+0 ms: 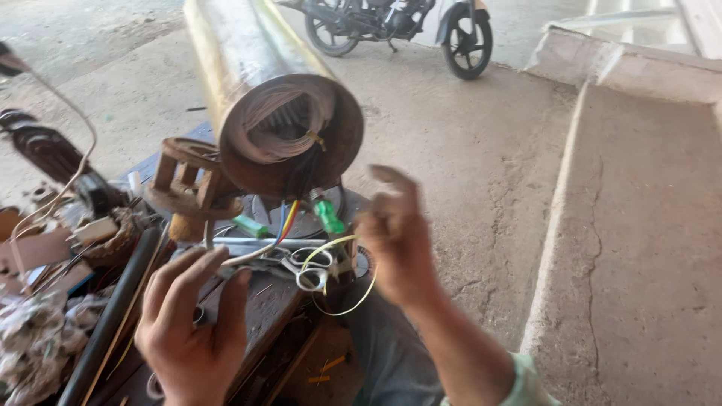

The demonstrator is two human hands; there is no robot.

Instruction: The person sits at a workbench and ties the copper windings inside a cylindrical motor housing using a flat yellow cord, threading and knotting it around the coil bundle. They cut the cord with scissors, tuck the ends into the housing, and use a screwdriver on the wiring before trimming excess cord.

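Long brass-coloured metal cylinder housing (248, 68): lies tilted, its open end over the tabletop (263, 301) and facing the person, so the pale coiled windings (282, 120) inside show.

Parked motorcycle (398, 26): on the concrete floor, well apart, beyond the cylinder.

Round rusty-brown wooden spool frame (188, 180): just beside the cylinder mouth, toward the tabletop's left edge.

Left hand (192, 323): at the near edge, grip clamped on a thin whitish wire (248, 256), likely to hold it taut.

Right hand (395, 233): raised near the right edge, grip loosely curled, apart from the thin yellow wire (350, 274) looping beside it.

Steel scissors, white handles (308, 267): flat between both hands, in reach.

Green-handled tool (329, 216): beneath the cylinder mouth.
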